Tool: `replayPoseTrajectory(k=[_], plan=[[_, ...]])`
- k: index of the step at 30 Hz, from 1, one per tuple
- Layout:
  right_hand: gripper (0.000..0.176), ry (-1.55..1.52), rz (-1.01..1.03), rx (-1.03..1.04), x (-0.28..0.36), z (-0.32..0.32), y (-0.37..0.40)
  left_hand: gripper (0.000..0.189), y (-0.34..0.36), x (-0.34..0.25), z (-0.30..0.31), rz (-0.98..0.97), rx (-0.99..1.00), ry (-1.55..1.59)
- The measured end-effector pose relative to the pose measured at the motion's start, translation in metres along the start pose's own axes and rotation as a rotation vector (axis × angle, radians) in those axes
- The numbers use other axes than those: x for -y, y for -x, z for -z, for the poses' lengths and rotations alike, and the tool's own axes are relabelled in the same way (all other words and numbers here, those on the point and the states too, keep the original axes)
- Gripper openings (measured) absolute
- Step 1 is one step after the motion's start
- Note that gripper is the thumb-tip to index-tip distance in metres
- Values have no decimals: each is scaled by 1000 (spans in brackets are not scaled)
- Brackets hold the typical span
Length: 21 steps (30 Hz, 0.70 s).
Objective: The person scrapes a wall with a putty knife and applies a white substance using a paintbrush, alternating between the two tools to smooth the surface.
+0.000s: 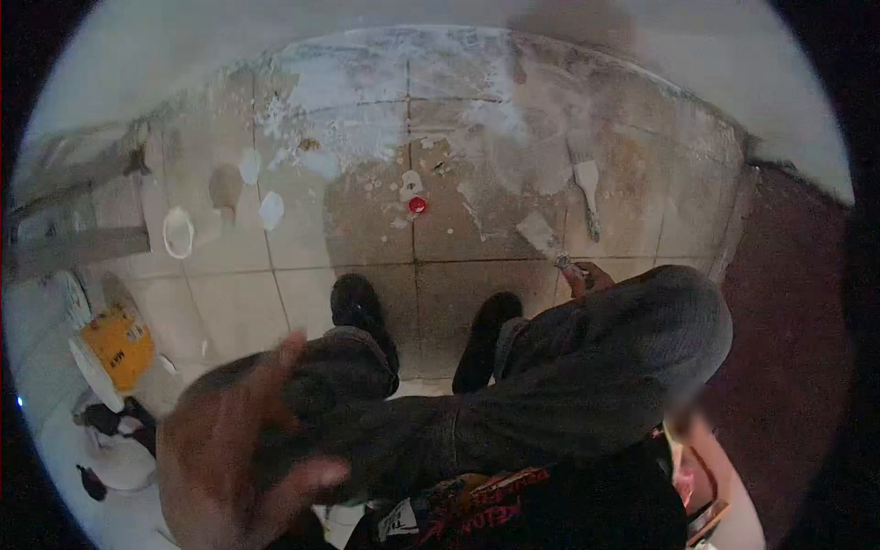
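My right hand (pixel 589 278) is past my right knee, low over the tiled floor, with its fingers closed round a flat, pale-bladed scraper (pixel 541 235). The blade points up and to the left; most of the handle is hidden in my grip. Just right of it, a white-smeared brush-like tool (pixel 587 188) lies on the tiles. My left hand (pixel 247 449) is raised over my left thigh, blurred by motion, its fingers apart and nothing visible in it. A red cap (pixel 417 205) sits on the tiles ahead of my shoes.
White smears cover the floor (pixel 367 119) toward the wall. At left are two white discs (pixel 270 210), a white oval cup-like item (pixel 179 231) and a grey plank-like piece (pixel 82 225). A yellow-labelled bucket (pixel 119 346) lies below them. A dark red surface (pixel 788 348) runs along the right.
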State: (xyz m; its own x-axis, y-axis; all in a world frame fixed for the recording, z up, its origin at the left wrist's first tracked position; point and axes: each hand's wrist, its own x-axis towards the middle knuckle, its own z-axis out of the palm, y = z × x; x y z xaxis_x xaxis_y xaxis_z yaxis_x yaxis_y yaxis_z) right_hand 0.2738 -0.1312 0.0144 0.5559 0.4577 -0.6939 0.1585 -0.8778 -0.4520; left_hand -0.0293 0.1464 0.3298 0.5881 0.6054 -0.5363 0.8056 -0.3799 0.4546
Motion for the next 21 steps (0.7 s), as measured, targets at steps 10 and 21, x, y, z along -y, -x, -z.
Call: replayPoseTrajectory(k=[10, 21], plan=[[57, 62, 244, 595, 103, -114, -54, 47, -7, 111, -48, 314, 351, 407], [27, 40, 416, 195, 79, -106, -58, 34, 7, 172, -217, 819, 159, 1189]])
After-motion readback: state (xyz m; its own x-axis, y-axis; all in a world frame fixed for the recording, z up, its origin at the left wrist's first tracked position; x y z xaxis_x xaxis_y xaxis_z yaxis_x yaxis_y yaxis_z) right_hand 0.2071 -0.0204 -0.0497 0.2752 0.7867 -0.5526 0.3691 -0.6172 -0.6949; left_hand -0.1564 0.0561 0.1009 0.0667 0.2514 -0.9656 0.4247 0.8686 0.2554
